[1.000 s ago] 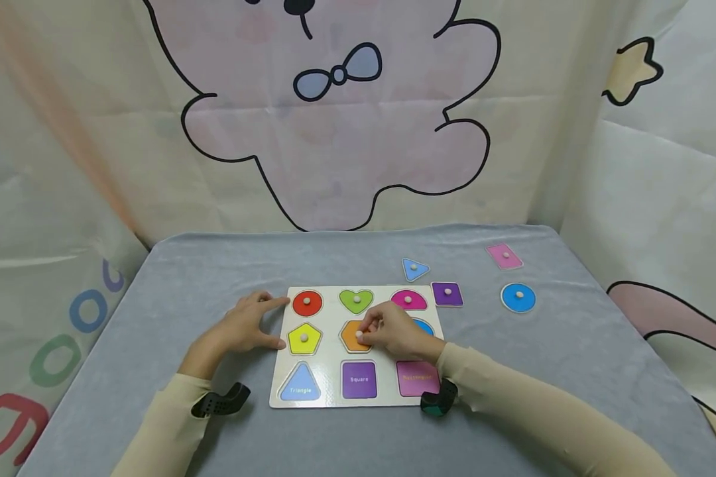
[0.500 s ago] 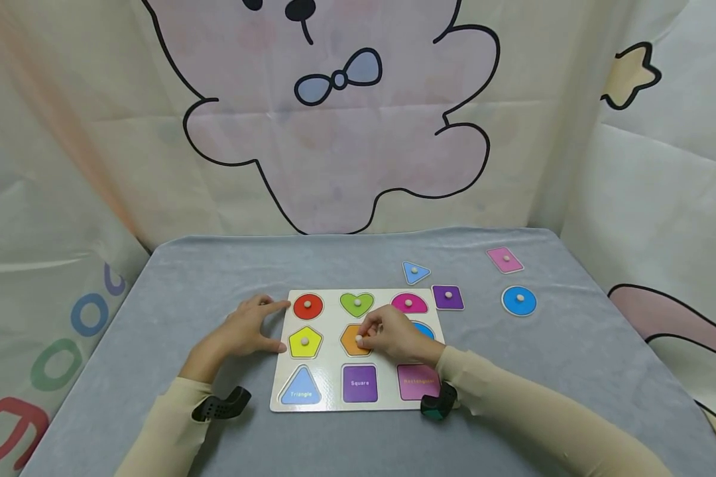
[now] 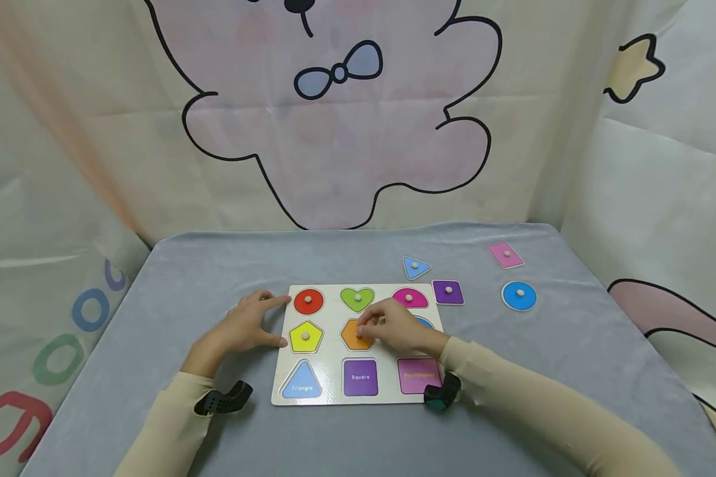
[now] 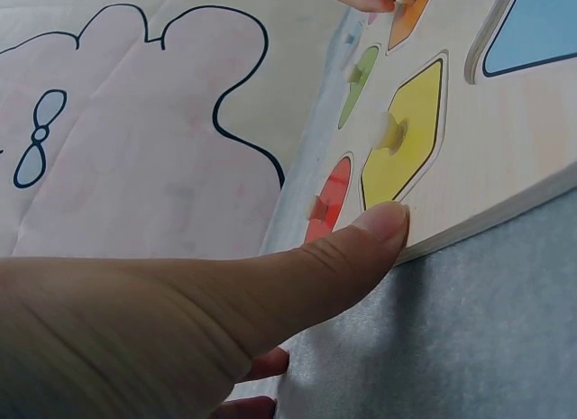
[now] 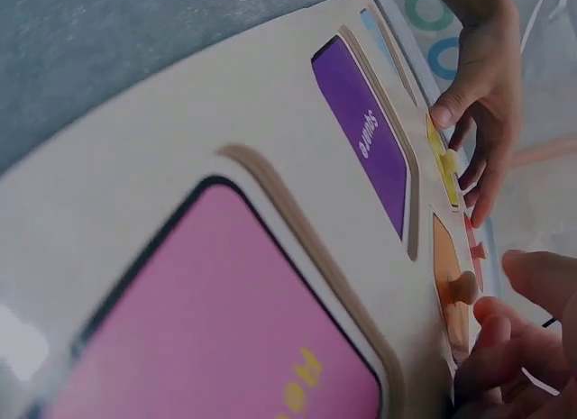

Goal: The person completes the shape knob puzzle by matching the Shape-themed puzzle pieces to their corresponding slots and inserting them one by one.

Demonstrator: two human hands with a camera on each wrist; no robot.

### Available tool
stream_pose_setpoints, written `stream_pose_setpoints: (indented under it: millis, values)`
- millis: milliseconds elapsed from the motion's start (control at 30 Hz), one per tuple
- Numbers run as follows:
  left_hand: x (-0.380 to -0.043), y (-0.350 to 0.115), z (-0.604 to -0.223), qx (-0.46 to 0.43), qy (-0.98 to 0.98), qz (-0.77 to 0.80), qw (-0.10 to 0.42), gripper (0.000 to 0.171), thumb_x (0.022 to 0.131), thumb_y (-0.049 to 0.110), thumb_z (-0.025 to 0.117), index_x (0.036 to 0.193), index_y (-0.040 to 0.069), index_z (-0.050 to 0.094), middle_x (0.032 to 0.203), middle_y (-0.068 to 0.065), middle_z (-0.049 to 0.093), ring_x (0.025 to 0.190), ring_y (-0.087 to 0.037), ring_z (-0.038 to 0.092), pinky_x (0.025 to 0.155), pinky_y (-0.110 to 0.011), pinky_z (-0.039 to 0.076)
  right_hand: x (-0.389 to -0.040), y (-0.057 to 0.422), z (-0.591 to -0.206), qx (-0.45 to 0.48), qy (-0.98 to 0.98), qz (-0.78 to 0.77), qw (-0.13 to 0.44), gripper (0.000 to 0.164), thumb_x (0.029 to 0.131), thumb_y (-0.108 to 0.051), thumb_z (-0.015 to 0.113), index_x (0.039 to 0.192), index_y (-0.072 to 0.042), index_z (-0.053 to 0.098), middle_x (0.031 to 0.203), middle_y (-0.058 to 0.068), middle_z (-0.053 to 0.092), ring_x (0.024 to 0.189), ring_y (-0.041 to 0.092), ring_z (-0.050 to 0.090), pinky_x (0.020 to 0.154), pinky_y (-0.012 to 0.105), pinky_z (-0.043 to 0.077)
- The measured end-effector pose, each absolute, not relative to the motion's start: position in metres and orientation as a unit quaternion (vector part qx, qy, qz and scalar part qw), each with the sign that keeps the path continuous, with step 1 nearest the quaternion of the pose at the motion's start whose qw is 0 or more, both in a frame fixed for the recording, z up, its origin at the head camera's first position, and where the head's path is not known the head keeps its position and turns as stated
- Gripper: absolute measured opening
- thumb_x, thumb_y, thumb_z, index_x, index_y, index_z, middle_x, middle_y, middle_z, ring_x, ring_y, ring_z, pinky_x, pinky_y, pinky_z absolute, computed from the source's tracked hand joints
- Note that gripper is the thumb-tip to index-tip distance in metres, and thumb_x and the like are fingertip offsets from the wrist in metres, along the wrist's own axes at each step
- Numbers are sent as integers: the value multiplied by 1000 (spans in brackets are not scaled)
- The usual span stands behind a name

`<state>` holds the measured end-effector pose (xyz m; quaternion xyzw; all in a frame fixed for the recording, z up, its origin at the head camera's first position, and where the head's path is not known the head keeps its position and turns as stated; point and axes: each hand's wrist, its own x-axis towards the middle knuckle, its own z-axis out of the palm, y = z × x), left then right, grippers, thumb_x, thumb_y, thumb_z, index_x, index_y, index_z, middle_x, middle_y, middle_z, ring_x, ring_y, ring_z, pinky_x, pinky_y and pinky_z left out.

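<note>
A white shape puzzle board [image 3: 332, 371] lies on the table. My right hand [image 3: 401, 327] is over its middle, fingertips at the orange hexagon [image 3: 352, 342]. In the right wrist view, the thumb and index fingertips stand apart beside the hexagon's knob [image 5: 463, 287], not pinching it. My left hand [image 3: 244, 323] rests at the board's left edge, with the thumb at the corner near the yellow pentagon [image 4: 416, 122]. The red circle [image 3: 308, 309], green heart [image 3: 357, 307] and magenta half-circle [image 3: 416, 301] sit in their recesses with knobs. A blue shape is mostly hidden behind my right hand.
Knobless recesses in the front row are the triangle [image 3: 301, 381], square [image 3: 360, 379] and rectangle [image 3: 416, 375]. Loose knobbed pieces lie beyond the board: a blue triangle [image 3: 413, 272], purple square [image 3: 448, 300], pink slanted rectangle [image 3: 505, 262] and blue round piece [image 3: 519, 305].
My right fingertips have lifted slightly and loosened from the orange hexagon's knob, which they pinched before. My left hand keeps its place at the board's edge. The head view shifts slightly.
</note>
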<state>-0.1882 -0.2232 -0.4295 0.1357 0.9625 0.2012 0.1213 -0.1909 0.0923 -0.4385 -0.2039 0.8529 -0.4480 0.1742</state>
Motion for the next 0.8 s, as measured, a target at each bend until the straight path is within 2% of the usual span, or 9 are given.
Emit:
stream_pose_setpoints:
  millis: [100,267,433,600,800]
  values:
    - [-189,-223,-429,139,962,201,119,86,75,38,89,150,20,50,143,-22,48,129,-44,44,104,-68,41,-195,98,-434,-210,850,-450,175,12,94,-15,69,96,-6,77,87,6,73,71,11,53,60,19,43]
    - [-190,-223,-428,144,962,199,122,86,75,38,89,150,20,50,144,-23,47,130,-44,44,104,-69,40,-202,111,-426,-207,849,-454,174,23,99,-18,64,106,0,74,92,15,70,70,17,57,61,24,51]
    - [-193,-222,-427,144,961,200,123,86,76,38,88,150,20,49,145,-23,46,131,-45,43,104,-70,39,-208,122,-419,-195,859,-445,160,25,101,-22,62,111,-1,73,94,14,68,70,17,58,64,25,52]
    - [-193,-223,-428,141,962,200,122,87,75,37,89,150,19,50,145,-23,47,131,-45,43,104,-69,41,-213,132,-417,-200,858,-449,149,27,101,-20,62,113,2,72,95,19,68,66,19,57,62,25,51]
    - [-192,-223,-429,143,962,200,119,87,74,39,89,150,19,50,144,-23,47,130,-45,44,103,-68,41,-217,149,-417,-169,871,-439,142,29,100,-23,63,117,-1,72,100,14,68,80,25,60,69,30,54]
